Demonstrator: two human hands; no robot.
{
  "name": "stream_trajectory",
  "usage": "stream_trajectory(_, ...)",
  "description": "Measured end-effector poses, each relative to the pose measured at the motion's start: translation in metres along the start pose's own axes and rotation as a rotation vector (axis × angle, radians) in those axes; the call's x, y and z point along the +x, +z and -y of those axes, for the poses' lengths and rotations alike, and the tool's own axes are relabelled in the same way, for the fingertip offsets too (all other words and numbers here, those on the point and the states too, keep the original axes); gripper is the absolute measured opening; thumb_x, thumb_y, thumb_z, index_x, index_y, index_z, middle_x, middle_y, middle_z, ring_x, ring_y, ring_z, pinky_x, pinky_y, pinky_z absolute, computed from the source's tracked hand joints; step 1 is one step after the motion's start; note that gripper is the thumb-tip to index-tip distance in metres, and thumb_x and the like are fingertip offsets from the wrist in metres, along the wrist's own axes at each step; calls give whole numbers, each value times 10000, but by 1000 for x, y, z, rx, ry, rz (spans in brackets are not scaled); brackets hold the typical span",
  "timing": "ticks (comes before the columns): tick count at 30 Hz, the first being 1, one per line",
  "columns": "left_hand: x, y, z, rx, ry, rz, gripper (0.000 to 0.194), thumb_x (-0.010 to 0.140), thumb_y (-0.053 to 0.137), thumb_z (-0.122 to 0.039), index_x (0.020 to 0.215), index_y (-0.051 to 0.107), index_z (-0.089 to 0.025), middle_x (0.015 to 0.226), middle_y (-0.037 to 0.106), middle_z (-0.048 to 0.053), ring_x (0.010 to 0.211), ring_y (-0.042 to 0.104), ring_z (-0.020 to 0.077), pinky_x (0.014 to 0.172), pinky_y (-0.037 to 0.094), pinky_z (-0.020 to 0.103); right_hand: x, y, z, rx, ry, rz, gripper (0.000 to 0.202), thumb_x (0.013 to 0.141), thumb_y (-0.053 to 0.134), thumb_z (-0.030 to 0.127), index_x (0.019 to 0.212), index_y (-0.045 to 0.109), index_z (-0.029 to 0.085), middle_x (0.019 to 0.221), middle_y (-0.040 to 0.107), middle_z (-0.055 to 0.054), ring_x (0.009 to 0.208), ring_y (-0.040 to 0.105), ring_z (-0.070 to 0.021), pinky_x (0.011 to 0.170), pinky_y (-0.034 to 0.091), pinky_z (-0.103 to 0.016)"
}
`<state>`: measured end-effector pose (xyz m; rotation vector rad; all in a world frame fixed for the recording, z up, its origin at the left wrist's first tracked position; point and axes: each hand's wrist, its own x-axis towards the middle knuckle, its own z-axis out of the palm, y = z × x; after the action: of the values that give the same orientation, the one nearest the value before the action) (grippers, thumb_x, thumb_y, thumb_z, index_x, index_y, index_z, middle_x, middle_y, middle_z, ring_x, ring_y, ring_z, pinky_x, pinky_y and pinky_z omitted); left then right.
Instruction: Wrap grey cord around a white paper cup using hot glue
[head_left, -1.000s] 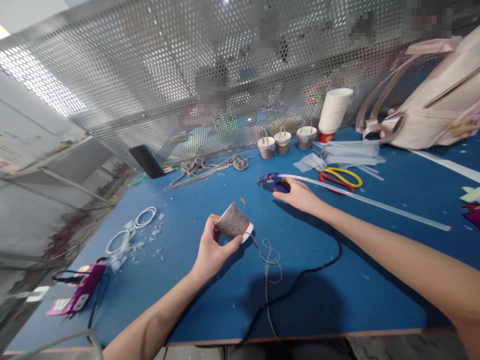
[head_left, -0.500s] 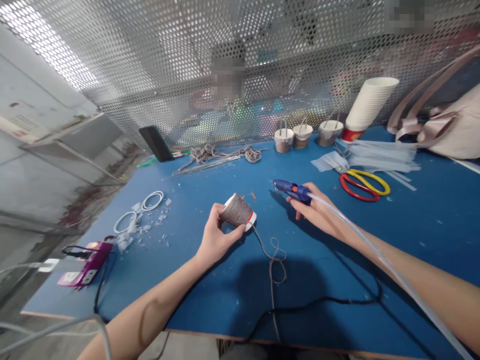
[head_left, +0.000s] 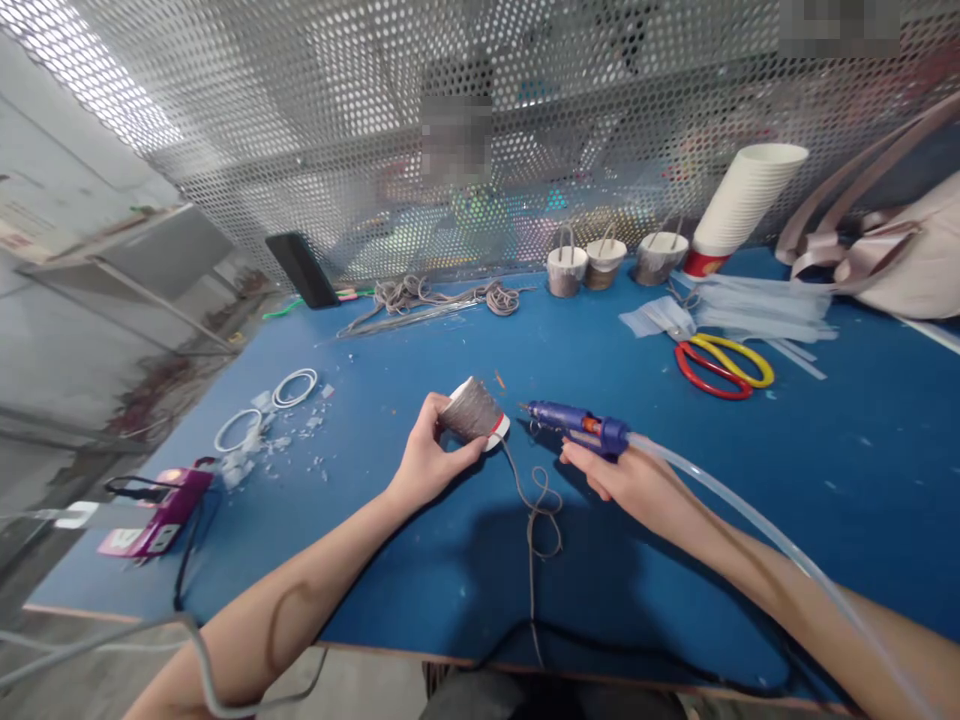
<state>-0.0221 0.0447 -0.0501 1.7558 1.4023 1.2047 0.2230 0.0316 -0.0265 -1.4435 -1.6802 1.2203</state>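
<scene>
One cord-wrapped paper cup (head_left: 470, 411), tilted at the centre of the table (head_left: 390, 370), grasped in the left grip (head_left: 424, 457); presumably light, crushable, best taken by its wrapped wall. One glue gun (head_left: 564, 421), grasped in the right grip (head_left: 637, 490), nozzle near the cup's base but apart. Loose cord (head_left: 532, 560) trails to the near edge, turning room beside it; three handled cups (head_left: 566, 275) line the far edge.

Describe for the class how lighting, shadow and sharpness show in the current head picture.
In the head view, bright light glares through the perforated metal panel at upper left, and shapes behind it look indistinct; in the head view, a broad dark shadow falls on the blue tabletop near bottom centre; in the head view, the glue gun and twine-wrapped paper cup look fairly clear.
</scene>
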Motion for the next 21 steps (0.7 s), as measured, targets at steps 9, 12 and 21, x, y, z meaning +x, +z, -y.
stream_trajectory(9, 2, 3, -8, -34, -118, -37, 286, 684, 683, -253, 828, 441, -201, 766, 454, -43, 704, 459, 115, 673, 387, 257, -1, 2, -1, 261, 57, 138, 360, 842, 519, 493, 725, 611, 165, 405, 454, 60, 383, 417, -100, 476, 385, -250)
stream_trajectory(12, -1, 5, -12, -31, -118, -31, 289, 688, 684, -261, 825, 438, -199, 764, 443, -44, 689, 443, 111, 652, 380, 251, -9, 3, 3, 36, 0, 110, 344, 843, 504, 485, 701, 618, 193, 403, 446, 61, 405, 464, -120, 457, 386, -241)
stream_trajectory(21, -5, 8, -11, -33, -74, -23, 286, 689, 698, -264, 829, 457, -200, 807, 477, -19, 754, 480, 140, 698, 409, 271, -17, 9, 6, -124, -147, -33, 319, 822, 532, 481, 634, 587, 229, 461, 496, 27, 419, 476, -145, 417, 377, -260)
